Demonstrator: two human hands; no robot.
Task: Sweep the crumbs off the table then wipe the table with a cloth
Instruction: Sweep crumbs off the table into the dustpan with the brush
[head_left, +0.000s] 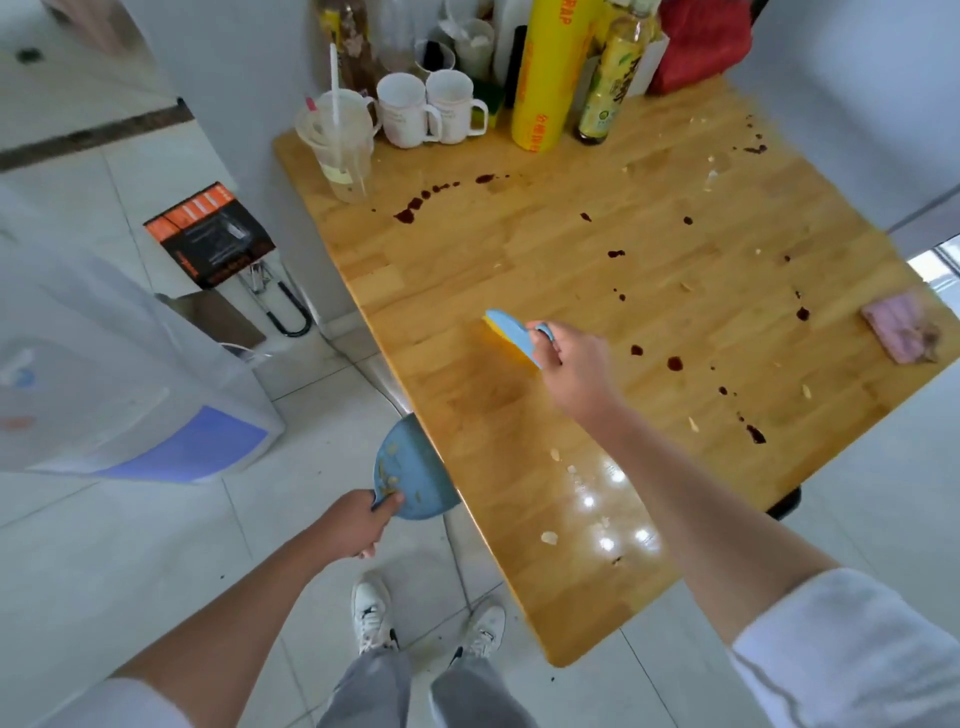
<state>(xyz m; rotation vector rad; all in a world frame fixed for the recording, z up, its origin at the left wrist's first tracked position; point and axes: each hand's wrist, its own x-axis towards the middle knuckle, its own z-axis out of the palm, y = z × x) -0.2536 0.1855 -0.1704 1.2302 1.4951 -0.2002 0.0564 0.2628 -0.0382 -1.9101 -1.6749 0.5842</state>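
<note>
1. Our right hand (574, 366) has its fingers curled round the blue handle of the brush (511, 332), gripping it; the yellow bristles point down at the table (519, 249).
2. The brush sits over the table's left part, a little in from the left edge.
3. Our left hand (358, 525) grips the handle of the blue dustpan (413, 475), thumb on top, fingers wrapped beneath.
4. The dustpan is held just against the table's left edge, slightly below the top, its mouth towards the wood; a few pale crumbs already lie inside it.
5. More crumbs (549, 538) lie on the table near its front corner, with others scattered towards the right side and the far right corner.
6. Dark red spots (675, 364) dot the table, in an arc near the far left and a trail down the right half.
7. The pink cloth (901, 332) lies crumpled at the table's right edge, well apart from both hands.
8. Along the table's far edge stand two white mugs (431, 111), a plastic cup (340, 143) with a straw, a yellow roll (545, 78) and a bottle (610, 83).
</note>
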